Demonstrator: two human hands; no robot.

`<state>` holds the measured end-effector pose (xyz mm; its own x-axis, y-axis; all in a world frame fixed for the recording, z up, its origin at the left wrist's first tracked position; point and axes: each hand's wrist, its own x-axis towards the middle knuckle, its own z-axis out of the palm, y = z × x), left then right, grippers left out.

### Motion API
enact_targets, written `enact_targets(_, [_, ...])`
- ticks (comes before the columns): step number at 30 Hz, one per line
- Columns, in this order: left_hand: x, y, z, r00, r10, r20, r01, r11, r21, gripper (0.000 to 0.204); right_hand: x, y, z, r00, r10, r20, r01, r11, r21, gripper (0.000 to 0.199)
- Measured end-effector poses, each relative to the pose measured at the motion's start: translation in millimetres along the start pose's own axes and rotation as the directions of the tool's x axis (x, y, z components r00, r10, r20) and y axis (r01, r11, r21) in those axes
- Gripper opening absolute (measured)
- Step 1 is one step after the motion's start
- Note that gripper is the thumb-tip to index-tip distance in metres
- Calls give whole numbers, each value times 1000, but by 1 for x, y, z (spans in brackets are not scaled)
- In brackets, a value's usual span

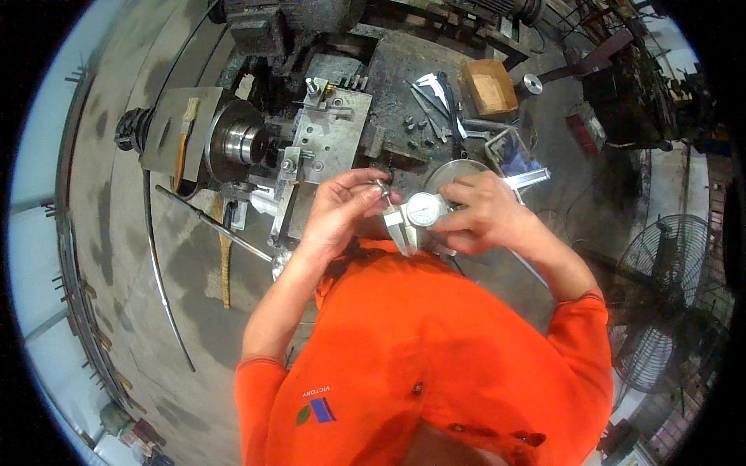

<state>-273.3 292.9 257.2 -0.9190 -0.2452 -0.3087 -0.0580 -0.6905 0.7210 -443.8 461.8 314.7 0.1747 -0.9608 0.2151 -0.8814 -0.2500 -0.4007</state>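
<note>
In front of my chest, my right hand [486, 211] grips a dial caliper [423, 208] with a round white face. Its long beam sticks out past the far side of that hand. The caliper's larger jaws point down toward my orange shirt. My left hand [336, 213] pinches a small shiny metal part [382, 186] between thumb and fingers. That part sits right at the caliper's upper jaws; whether they touch it I cannot tell. My fingers hide some of it.
To the left is a lathe chuck [237, 142] with a brush [187, 128] beside it. A steel plate [334, 128] bears clamp bolts. Beyond my hands lie another caliper [435, 89], wrenches and an open box [491, 87]. A caged fan [660, 295] stands at right; a long lever [214, 223] juts out left.
</note>
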Motion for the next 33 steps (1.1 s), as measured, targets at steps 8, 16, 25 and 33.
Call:
enact_targets(8, [1, 2, -2, 998, -36, 48, 35, 999, 19, 29, -2, 0, -3, 1000, -3, 21, 2, 999, 41, 29])
enact_targets(16, [2, -1, 1, 996, -49, 72, 50, 999, -16, 30, -7, -1, -2, 999, 17, 27, -17, 1000, 5, 26])
enact_targets(25, [3, 2, 6, 998, -38, 58, 41, 998, -50, 29, -9, -1, 3, 999, 41, 11, -41, 998, -43, 21])
enact_targets(33, [7, 0, 2, 1000, -7, 26, 6, 999, 46, 30, -8, 1, 6, 999, 9, -31, -11, 997, -71, 22])
